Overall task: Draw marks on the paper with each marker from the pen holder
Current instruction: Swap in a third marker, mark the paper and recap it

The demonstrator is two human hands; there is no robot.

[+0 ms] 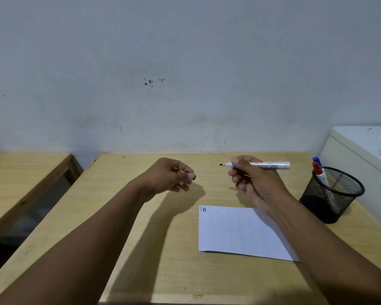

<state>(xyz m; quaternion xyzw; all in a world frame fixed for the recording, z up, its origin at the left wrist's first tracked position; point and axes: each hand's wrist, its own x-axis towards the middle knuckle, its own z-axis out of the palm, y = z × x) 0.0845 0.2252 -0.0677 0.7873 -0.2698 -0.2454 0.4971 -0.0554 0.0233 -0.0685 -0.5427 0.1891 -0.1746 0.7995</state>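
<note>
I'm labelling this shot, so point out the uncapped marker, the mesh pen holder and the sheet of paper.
uncapped marker [273,165]: head view, on its white barrel.
mesh pen holder [339,190]: head view, on its black rim.
sheet of paper [235,232]: head view, on its blank middle.

Both bare forearms reach forward, raised off the surface. Left hand [171,176] curled, fingers pinched together around something small and dark, can't tell what. Right hand [252,180] closed in a writing-style grip, thumb and fingers wrapped, knuckles up, wrist bent slightly inward. Hands apart, not touching.
</note>
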